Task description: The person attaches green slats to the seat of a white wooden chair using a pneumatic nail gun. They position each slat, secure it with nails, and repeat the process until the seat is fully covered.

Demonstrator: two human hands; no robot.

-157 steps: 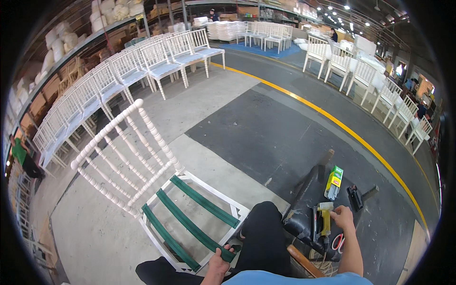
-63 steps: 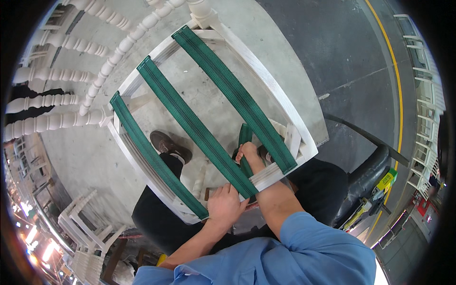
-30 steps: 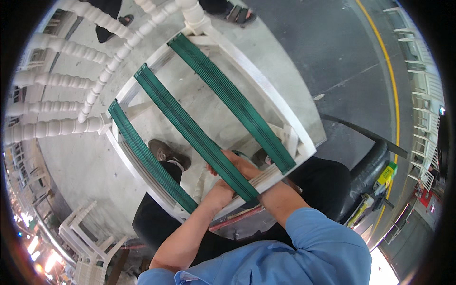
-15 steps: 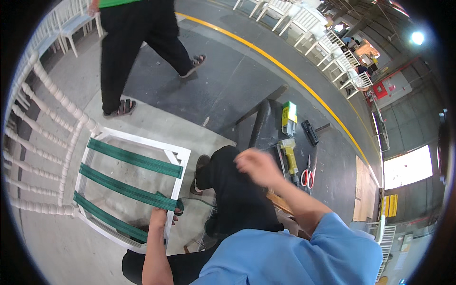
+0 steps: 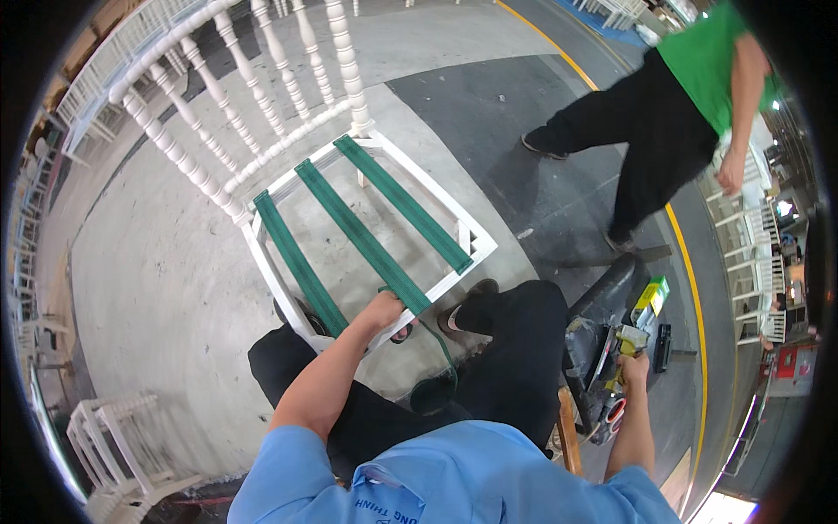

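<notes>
A white chair frame (image 5: 271, 271) with a spindle back stands in front of me, three green webbing straps (image 5: 367, 244) stretched across its open seat. My left hand (image 5: 381, 310) grips the seat's front rail where the middle strap ends; a loose green strap (image 5: 441, 358) hangs down from there in a loop. My right hand (image 5: 632, 367) reaches out to the right and is closed on a yellow-handled tool (image 5: 621, 349) lying among other tools on a dark stand (image 5: 594, 349). My knees in black trousers sit under the chair's front edge.
A person in a green shirt and black trousers (image 5: 663, 131) walks past at the upper right, along a yellow floor line (image 5: 690, 262). A green and yellow box (image 5: 650, 301) sits by the tools. Rows of white chairs (image 5: 113, 52) line the left; another white frame (image 5: 113, 437) lies at lower left.
My right hand has left the chair's front rail and swung right to the tools. My view has turned. The person in green has walked from the upper left to the upper right.
</notes>
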